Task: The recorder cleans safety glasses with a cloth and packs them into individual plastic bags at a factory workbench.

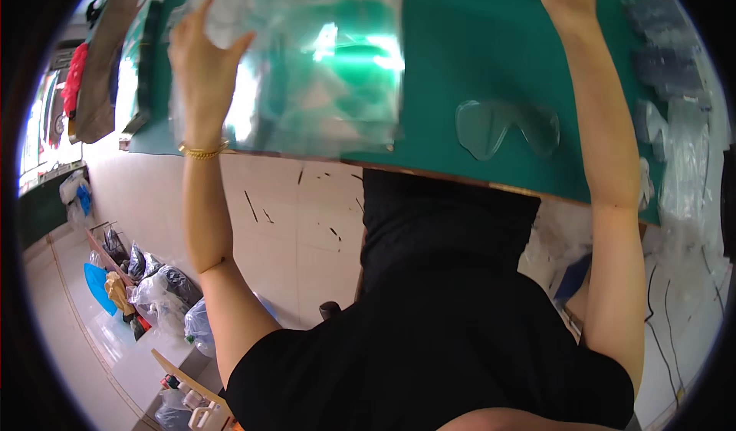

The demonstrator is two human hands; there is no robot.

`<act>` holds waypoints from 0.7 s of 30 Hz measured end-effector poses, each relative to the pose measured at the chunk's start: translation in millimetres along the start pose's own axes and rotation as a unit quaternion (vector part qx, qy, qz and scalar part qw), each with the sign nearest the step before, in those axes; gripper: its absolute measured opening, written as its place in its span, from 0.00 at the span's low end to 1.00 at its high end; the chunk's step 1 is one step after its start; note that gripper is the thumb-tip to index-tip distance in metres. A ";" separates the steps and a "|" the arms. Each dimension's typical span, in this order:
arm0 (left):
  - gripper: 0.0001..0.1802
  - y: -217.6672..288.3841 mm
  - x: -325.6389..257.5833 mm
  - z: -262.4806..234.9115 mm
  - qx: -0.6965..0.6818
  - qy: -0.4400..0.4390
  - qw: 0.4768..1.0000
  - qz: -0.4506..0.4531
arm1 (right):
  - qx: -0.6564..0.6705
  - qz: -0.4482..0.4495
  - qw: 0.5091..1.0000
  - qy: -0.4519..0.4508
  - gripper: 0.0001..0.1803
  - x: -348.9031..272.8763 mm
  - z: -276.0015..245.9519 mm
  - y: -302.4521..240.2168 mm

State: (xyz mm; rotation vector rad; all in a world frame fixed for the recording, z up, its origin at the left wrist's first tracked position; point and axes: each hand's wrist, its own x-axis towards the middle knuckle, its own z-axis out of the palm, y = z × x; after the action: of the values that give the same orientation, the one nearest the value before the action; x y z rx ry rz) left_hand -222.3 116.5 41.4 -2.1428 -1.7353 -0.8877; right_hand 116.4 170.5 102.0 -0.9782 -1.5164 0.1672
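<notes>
Your left hand (201,52) has its fingers clenched on the 9 o'clock edge of the clear plastic bag (307,63), which hangs over the green desk (460,48) at 12 o'clock. Your right hand runs out of view at 1 o'clock, so its fingers cannot be told. The slack film, its long axis roughly 9 to 3, could slip or sweep the clear goggle lens (506,128) lying at 2 o'clock.

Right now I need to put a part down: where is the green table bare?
Bare green mat lies between the clear plastic sheet and the right forearm, above the clear goggle lens. Crowded: plastic bags along the right edge.
</notes>
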 end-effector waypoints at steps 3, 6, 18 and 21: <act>0.28 53.9 -7.7 -29.2 -0.459 -0.056 0.875 -0.145 | -0.080 -0.312 0.946 -0.022 0.11 -26.0 -7.7 -43.6; 0.31 106.6 -27.1 -23.0 -0.873 -0.185 0.439 -0.109 | -0.201 -0.459 0.858 -0.111 0.09 -51.4 -38.3 -61.6; 0.12 209.2 -94.7 -15.3 -0.767 -0.192 0.569 -0.229 | 0.198 0.170 0.952 -0.160 0.38 -151.6 -160.8 -18.1; 0.14 208.4 -106.1 -11.6 -0.743 -0.256 0.592 -0.178 | 0.290 0.406 0.855 -0.141 0.14 -173.0 -172.5 -30.3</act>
State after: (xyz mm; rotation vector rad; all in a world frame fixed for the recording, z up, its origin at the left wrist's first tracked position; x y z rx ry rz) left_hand -39.8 -29.4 25.7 -3.1428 -1.8200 -2.8806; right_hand 231.9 -34.8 30.3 -1.0549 -1.0893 1.3468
